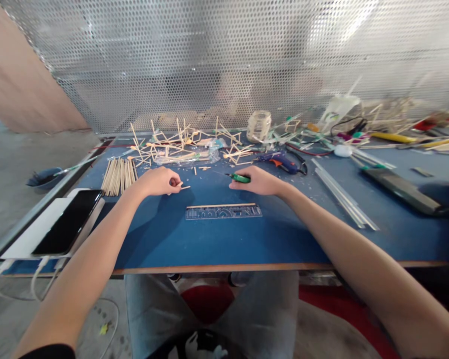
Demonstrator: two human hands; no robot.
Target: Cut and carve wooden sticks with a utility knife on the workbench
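My left hand (159, 181) rests on the blue table (217, 239) with its fingers curled round a short wooden stick (182, 186) whose end pokes out to the right. My right hand (257, 180) lies a little to the right, closed on a green-handled cutting tool (238, 177) that points left. Between and just in front of both hands lies a clear ruler (223, 211) with a thin wooden stick along its far edge.
A bundle of wooden sticks (118, 175) lies left of my left hand. Glued stick shapes (179, 142), a plastic bag, a blue glue gun (279, 160), clear rods (342, 199) and clutter fill the back and right. A phone (68, 221) lies at the left edge.
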